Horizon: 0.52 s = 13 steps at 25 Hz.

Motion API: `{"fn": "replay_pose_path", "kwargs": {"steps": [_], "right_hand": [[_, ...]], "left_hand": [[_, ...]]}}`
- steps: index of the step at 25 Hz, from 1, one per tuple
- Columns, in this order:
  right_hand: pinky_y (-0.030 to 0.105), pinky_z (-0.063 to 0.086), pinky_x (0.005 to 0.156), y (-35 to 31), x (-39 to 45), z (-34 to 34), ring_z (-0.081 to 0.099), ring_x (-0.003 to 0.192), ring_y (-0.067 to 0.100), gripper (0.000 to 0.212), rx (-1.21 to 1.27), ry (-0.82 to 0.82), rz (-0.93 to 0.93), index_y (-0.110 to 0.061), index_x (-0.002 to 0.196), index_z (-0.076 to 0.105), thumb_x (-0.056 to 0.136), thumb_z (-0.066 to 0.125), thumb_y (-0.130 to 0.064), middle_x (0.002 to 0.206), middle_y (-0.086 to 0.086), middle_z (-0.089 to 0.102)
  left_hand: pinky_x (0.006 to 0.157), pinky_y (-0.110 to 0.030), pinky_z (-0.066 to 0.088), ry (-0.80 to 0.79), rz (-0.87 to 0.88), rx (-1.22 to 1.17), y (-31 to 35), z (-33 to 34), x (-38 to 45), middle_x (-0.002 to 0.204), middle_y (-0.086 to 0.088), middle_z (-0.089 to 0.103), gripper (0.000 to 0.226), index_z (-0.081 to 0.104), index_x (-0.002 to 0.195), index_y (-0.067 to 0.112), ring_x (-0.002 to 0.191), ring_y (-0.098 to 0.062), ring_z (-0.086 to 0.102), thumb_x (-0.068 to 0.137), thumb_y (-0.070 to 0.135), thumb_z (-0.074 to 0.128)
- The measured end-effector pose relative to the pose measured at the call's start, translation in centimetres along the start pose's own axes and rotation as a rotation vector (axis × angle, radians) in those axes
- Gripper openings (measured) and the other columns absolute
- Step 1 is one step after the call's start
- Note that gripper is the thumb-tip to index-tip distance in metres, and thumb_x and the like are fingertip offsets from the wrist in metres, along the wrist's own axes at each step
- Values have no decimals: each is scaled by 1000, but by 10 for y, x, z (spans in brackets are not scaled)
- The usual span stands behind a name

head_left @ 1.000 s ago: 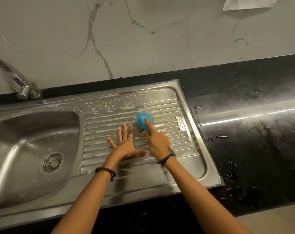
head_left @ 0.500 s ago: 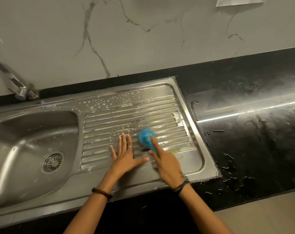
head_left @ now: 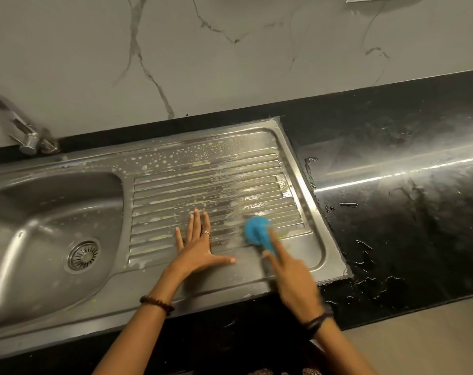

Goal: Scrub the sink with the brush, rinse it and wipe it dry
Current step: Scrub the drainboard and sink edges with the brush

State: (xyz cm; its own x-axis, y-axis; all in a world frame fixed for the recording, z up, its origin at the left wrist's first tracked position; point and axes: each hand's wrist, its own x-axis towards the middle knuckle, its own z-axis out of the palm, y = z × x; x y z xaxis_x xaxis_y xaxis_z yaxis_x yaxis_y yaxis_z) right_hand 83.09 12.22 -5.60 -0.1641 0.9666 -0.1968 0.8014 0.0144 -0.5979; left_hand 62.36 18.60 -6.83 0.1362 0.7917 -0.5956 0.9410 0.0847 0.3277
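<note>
A stainless steel sink [head_left: 54, 299] has its bowl on the left and a ribbed drainboard [head_left: 208, 180] on the right, streaked with soap foam. My right hand [head_left: 292, 280] grips a blue round-headed brush [head_left: 255, 230], index finger stretched along its handle, the head pressed on the drainboard's near right ribs. My left hand [head_left: 197, 247] lies flat on the drainboard just left of the brush, fingers spread, thumb out to the right. The brush handle is mostly hidden under my right hand.
A metal tap [head_left: 26, 136] stands at the back left. The drain strainer [head_left: 83, 255] sits in the bowl. Black wet countertop [head_left: 406, 226] with water puddles extends to the right. A marble-patterned wall rises behind. The counter's front edge runs below my forearms.
My right hand has drawn the brush from the far middle ribs down toward the near right edge of the drainboard. My left hand has stayed flat in place.
</note>
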Motion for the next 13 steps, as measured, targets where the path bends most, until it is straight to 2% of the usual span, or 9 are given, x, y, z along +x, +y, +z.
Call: {"fn": "replay_pose_path", "kwargs": {"steps": [2,3,5,6,7,8,10,11,13], "right_hand": [[23,35,45,30,-2,-31,42,48,11,54,48,139,207,-40,144,1,98,29,-37,56,-3,41],[20,36,43,35,-5,-37,41,47,11,54,75,179,243,-36,146,6,98,29,-38,57,-1,43],[19,37,43,19,-6,-26,41,46,9,60,158,128,155,-41,145,8,90,20,-61,60,0,47],[19,37,44,8,-8,-14,41,47,7,72,171,88,76,-47,142,6,77,10,-78,60,-2,46],[18,36,46,1,-10,-2,41,47,5,83,157,56,29,-52,139,5,65,0,-87,59,-6,44],[17,35,47,0,-11,0,40,48,3,84,123,61,10,-55,137,5,61,-3,-89,58,-8,41],[15,32,44,13,-8,-18,38,47,4,66,11,119,33,-51,139,6,77,8,-73,57,-7,39],[13,31,41,20,-2,-32,38,46,6,58,37,127,131,-45,142,9,87,18,-60,57,-5,40],[14,34,41,34,24,-54,43,48,12,50,123,143,259,-35,146,19,98,32,-37,59,0,47]], "left_hand": [[101,-52,-28,-29,3,-1,0,-2,-2,133,-3,-53,149,-45,124,24,123,-18,-47,18,101,25],[100,-52,-28,-35,-1,-1,1,-2,-3,132,-4,-53,147,-45,124,23,122,-18,-48,25,100,31],[97,-52,-30,-33,0,15,8,1,-4,131,-4,-54,139,-44,125,21,120,-19,-49,47,88,50],[96,-53,-31,-28,9,19,14,3,-3,131,-4,-54,137,-43,128,20,120,-19,-49,55,81,56],[97,-54,-31,-25,26,24,19,6,-2,132,-3,-53,135,-41,131,19,121,-19,-48,59,77,58],[97,-56,-30,-31,43,30,25,8,-1,133,-3,-53,135,-40,133,19,122,-19,-48,59,78,57],[97,-59,-29,-67,52,27,32,7,3,132,-2,-54,141,-40,133,22,120,-20,-50,46,88,49],[96,-60,-29,-85,48,23,33,5,4,131,-1,-55,144,-41,131,23,120,-21,-51,39,92,45],[95,-59,-30,-89,41,29,33,4,6,130,0,-56,142,-42,131,25,121,-22,-50,44,87,52]]}}
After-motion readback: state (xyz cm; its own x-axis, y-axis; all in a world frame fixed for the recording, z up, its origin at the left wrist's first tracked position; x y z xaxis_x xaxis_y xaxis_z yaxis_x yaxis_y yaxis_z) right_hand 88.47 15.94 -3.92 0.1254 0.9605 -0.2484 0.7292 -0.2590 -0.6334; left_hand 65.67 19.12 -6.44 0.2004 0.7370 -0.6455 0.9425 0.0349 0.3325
